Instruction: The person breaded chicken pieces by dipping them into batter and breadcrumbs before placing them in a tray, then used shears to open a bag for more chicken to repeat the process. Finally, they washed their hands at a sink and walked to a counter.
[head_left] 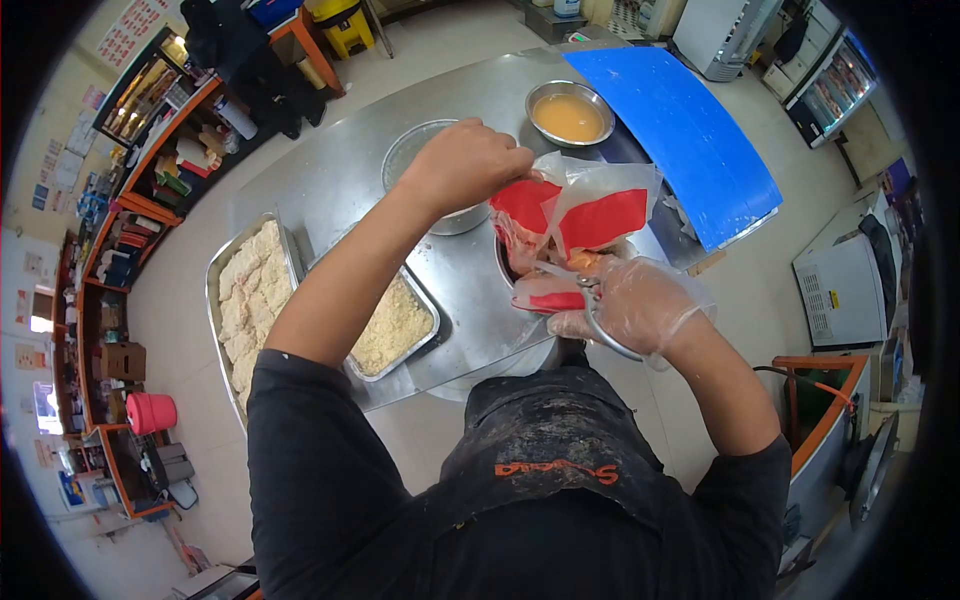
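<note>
My bare left hand [468, 168] is closed, pinching the upper left corner of a clear plastic bag with red printed panels [603, 220]. Pinkish, raw-looking meat shows through the bag, which rests over a metal bowl [504, 262] mostly hidden under it. My right hand [645, 305], in a clear plastic glove, is closed around what look like metal scissors [612, 340]. Their curved handle shows below the fingers, and the blades lie against the bag's lower flap. Behind my left forearm stands a round metal bowl [400, 150], partly covered.
A tray of breaded pieces [252, 290] and a tray of crumbs [392, 335] sit at the left of the steel table [330, 170]. A bowl of yellowish liquid [568, 115] stands at the back beside a blue board [680, 130]. Someone in dark clothes [240, 50] stands beyond.
</note>
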